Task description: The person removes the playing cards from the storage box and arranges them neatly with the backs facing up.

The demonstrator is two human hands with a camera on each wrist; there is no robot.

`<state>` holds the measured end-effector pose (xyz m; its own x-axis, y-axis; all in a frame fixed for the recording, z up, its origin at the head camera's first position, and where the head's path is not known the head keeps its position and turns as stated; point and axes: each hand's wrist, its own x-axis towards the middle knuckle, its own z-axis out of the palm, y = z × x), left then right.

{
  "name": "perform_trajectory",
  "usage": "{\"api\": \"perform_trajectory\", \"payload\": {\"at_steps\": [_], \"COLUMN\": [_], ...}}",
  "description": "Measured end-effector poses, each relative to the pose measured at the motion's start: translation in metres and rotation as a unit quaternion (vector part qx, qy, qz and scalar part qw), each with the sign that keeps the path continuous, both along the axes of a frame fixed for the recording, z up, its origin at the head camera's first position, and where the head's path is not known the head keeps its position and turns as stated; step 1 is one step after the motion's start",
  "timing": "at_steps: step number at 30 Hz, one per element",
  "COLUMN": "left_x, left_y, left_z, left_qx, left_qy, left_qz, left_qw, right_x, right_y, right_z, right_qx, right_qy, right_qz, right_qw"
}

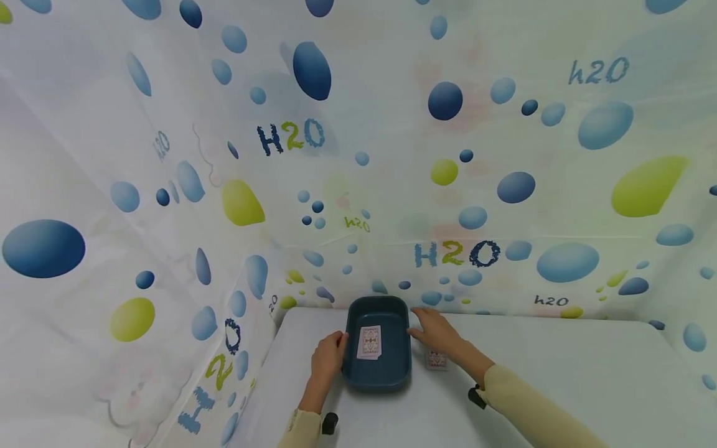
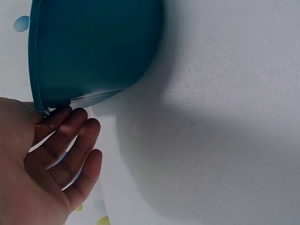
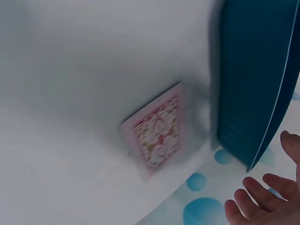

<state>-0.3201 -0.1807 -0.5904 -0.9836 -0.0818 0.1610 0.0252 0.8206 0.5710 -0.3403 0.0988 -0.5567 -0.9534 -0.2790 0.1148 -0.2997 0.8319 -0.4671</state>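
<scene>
A dark teal plastic tray (image 1: 376,377) with raised sides stands on the white table. Inside it lies a small stack of playing cards (image 1: 369,341), red-patterned backs up. My left hand (image 1: 329,356) grips the tray's left rim, its fingers bent under the lip in the left wrist view. By the opposite rim is my right hand (image 1: 437,330), with fingers spread and loosely bent; the right wrist view shows a gap between most of its fingers and the tray. Another stack of cards (image 3: 158,133) lies on the table to the right of the tray, partly hidden by the right hand in the head view.
The white table (image 1: 560,373) extends to both sides of the tray. Behind it hangs a white curtain (image 1: 392,186) printed with blue and green drops and "H2O" lettering, which also covers the left side. Dark straps (image 1: 477,397) sit at both wrists.
</scene>
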Motion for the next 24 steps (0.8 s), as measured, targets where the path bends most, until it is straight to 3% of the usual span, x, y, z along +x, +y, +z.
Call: {"api": "perform_trajectory", "payload": {"at_steps": [10,16,24], "left_x": [0.0,0.0,0.001], "left_y": [-0.001,0.001,0.001], "left_z": [0.001,0.004,0.002], "left_qx": [-0.001,-0.001,0.006], "left_qy": [0.004,-0.01,-0.021], "left_qz": [0.0,0.004,0.012], "left_qw": [1.0,0.9999,0.9997], "right_x": [-0.009,-0.017,-0.025], "right_y": [-0.052,-0.086,-0.113], "right_z": [-0.001,-0.002,-0.014], "right_qx": [0.012,0.052,0.119], "right_qy": [0.021,-0.04,-0.119], "right_qz": [0.061,0.051,0.015], "right_qw": [0.9979,0.9965,0.9857]}}
